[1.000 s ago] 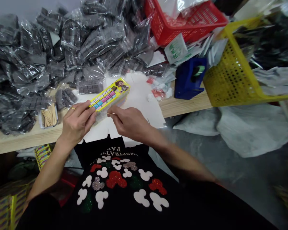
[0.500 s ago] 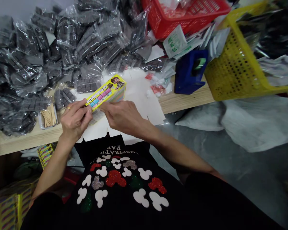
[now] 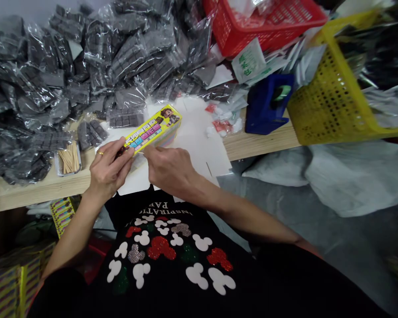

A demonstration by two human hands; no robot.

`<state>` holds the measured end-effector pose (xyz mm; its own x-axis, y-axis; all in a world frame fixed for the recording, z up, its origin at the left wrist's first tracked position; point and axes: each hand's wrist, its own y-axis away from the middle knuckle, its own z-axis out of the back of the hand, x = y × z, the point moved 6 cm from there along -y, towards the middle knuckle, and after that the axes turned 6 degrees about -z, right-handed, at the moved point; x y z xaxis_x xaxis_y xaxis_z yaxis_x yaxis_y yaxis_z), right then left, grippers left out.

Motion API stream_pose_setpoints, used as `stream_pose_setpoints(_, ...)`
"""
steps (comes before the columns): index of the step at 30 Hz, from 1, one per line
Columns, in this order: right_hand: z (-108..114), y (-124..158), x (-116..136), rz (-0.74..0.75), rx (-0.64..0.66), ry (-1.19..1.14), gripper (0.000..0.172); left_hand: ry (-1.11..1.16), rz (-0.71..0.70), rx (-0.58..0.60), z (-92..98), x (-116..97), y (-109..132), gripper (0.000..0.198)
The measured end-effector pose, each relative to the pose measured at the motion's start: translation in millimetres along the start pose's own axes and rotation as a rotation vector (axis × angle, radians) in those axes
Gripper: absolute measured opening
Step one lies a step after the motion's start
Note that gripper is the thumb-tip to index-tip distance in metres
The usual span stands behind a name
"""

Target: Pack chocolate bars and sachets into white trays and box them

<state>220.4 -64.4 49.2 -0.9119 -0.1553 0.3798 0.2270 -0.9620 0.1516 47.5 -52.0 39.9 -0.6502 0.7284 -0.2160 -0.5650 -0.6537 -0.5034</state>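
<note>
My left hand point(image 3: 110, 170) grips the near left end of a long yellow printed box point(image 3: 154, 128), which lies tilted over flattened white cardboard point(image 3: 204, 141). My right hand point(image 3: 169, 168) is closed in a pinch against the box's front side. A thin pale sliver shows at its fingertips, too small to name. Left of my hands, a small tray point(image 3: 58, 165) holds short wooden sticks point(image 3: 69, 160). Just behind the box lies a dark grey segmented block point(image 3: 125, 119) in clear plastic.
A big heap of bagged grey blocks point(image 3: 96, 57) covers the table's back left. To the right stand a blue tape dispenser point(image 3: 260, 117), a red basket point(image 3: 268, 35) and a yellow basket point(image 3: 321, 104). White sacks point(image 3: 358, 176) lie below the wooden table edge point(image 3: 36, 192).
My right hand has drawn slightly down and away from the box's side, still pinched. The left hand keeps its hold on the box. The whole view has shifted a little.
</note>
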Motion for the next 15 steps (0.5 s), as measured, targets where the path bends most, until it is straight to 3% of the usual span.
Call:
stream_pose_setpoints(5,-14.0,-5.6,2.1,-0.027,-0.046,-0.099,0.038,-0.003,-0.024,-0.037,-0.6,0.1,1.4,0.025)
stream_pose_setpoints(10,-7.3,-16.9,-19.6,0.216,-0.104,-0.363,0.029,0.010,-0.006,-0.046,5.4,2.0,-7.8,0.024)
stream_pose_setpoints(15,13.7,-21.4,-54.4,0.061,-0.207,-0.369,0.031,0.127,0.193,0.009,5.2,37.2,-28.9,0.035)
